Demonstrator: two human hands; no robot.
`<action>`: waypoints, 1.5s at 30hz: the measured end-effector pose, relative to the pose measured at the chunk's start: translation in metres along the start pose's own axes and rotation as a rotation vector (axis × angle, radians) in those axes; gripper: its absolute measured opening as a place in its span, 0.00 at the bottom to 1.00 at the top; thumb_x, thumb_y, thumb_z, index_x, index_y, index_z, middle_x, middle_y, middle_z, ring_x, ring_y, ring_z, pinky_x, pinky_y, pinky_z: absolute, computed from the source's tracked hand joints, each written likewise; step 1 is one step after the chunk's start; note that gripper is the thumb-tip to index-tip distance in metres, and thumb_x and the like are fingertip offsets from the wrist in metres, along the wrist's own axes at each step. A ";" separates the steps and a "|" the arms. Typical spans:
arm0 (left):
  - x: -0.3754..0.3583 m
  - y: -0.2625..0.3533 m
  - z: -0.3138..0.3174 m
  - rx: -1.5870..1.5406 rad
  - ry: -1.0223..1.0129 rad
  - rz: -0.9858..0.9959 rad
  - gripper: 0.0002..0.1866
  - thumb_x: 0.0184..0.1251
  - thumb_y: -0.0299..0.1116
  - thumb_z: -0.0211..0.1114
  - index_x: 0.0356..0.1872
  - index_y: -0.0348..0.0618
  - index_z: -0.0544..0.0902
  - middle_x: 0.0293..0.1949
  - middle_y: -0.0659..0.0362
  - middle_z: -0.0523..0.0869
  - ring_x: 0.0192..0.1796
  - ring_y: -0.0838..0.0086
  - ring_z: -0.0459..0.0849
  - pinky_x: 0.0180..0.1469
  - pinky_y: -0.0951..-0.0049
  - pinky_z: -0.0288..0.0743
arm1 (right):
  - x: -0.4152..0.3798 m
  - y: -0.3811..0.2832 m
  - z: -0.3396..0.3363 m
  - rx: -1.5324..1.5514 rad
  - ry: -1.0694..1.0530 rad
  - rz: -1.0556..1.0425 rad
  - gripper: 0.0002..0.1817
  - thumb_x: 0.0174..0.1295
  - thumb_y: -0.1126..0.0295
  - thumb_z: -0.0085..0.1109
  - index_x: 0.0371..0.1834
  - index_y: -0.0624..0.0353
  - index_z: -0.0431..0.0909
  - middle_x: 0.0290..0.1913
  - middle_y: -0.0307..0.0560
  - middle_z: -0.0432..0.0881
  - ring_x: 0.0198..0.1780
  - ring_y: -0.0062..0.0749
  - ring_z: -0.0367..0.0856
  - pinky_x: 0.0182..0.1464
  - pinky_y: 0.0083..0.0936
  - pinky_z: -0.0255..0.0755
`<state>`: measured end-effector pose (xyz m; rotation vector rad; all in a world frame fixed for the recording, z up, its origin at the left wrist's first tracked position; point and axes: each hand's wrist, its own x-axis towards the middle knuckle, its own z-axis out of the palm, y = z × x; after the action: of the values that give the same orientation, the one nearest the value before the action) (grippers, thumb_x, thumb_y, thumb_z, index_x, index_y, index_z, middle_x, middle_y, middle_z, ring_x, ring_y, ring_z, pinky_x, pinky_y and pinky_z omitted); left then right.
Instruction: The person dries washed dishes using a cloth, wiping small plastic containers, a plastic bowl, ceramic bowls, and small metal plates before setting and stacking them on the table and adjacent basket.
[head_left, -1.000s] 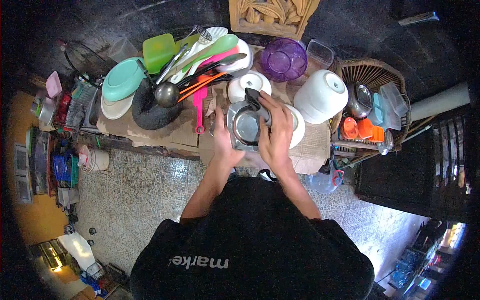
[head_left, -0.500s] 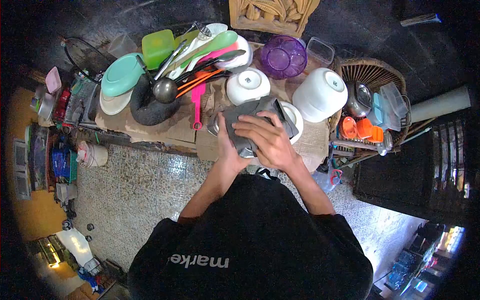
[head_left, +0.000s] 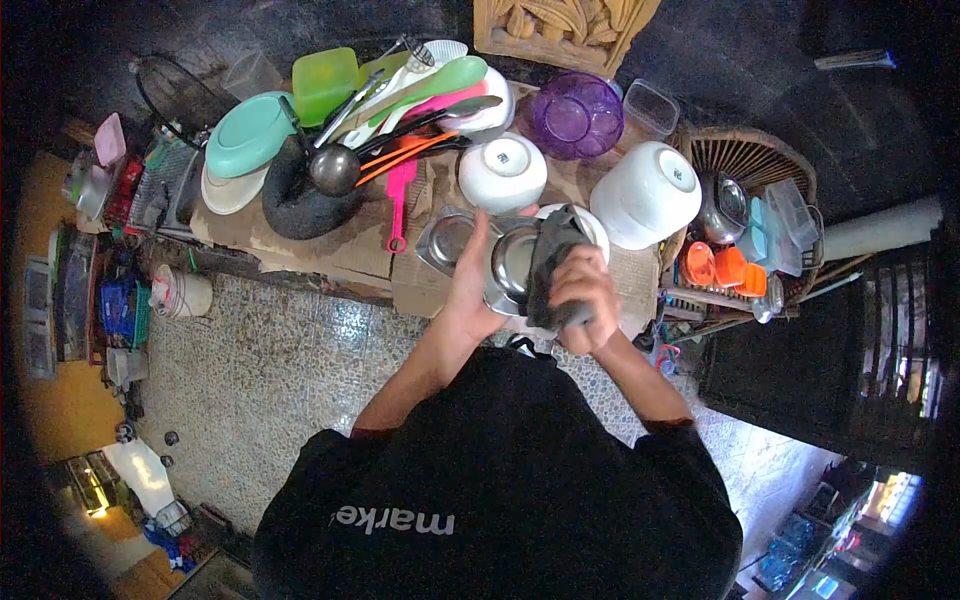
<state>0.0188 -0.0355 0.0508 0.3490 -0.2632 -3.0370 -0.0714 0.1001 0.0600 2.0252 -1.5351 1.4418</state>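
My left hand (head_left: 470,292) is closed round a shiny metal dish (head_left: 511,262), its thumb along the near side and most of its fingers hidden beneath. My right hand (head_left: 585,298), slightly blurred, grips a dark grey cloth (head_left: 551,262) that lies against the dish's right side. Another metal dish (head_left: 448,240) rests on the cardboard just left of my left hand. Behind the cloth shows part of a white plate (head_left: 598,232). An upturned white bowl (head_left: 503,172) stands just beyond my hands.
White bowls stacked upside down (head_left: 646,195) and a purple bowl (head_left: 577,115) stand on the cardboard-covered table (head_left: 345,268). At left are a stone mortar (head_left: 300,215), a ladle (head_left: 335,170), several utensils and a turquoise bowl (head_left: 247,135). A wicker basket (head_left: 745,150) holds containers at right.
My right hand has moved right with the cloth, which no longer covers the metal dish. The dish's shiny surface now shows in my left hand.
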 end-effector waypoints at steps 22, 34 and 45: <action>0.025 0.002 0.006 0.628 0.293 0.727 0.34 0.78 0.58 0.35 0.65 0.37 0.68 0.62 0.54 0.76 0.62 0.66 0.76 0.65 0.64 0.68 | -0.002 -0.059 0.044 -0.174 0.200 0.733 0.19 0.52 0.87 0.57 0.49 0.68 0.77 0.48 0.57 0.83 0.48 0.45 0.82 0.54 0.35 0.72; 0.026 0.011 0.031 1.606 -1.027 0.873 0.34 0.70 0.67 0.32 0.67 0.64 0.73 0.64 0.50 0.75 0.62 0.56 0.74 0.64 0.55 0.61 | -0.047 -0.076 -0.037 1.227 0.824 1.289 0.35 0.71 0.42 0.35 0.34 0.70 0.75 0.14 0.37 0.66 0.16 0.22 0.60 0.23 0.20 0.57; 0.059 -0.049 0.070 1.920 -1.178 0.692 0.53 0.55 0.68 0.60 0.76 0.52 0.51 0.76 0.42 0.49 0.77 0.52 0.52 0.73 0.46 0.46 | -0.106 -0.097 -0.127 0.481 0.767 1.402 0.08 0.59 0.70 0.58 0.33 0.64 0.82 0.30 0.36 0.83 0.29 0.15 0.78 0.33 0.13 0.70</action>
<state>-0.0568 0.0190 0.0960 -1.1702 -2.3608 -1.0200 -0.0591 0.2905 0.0744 -0.0218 -2.3085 2.6919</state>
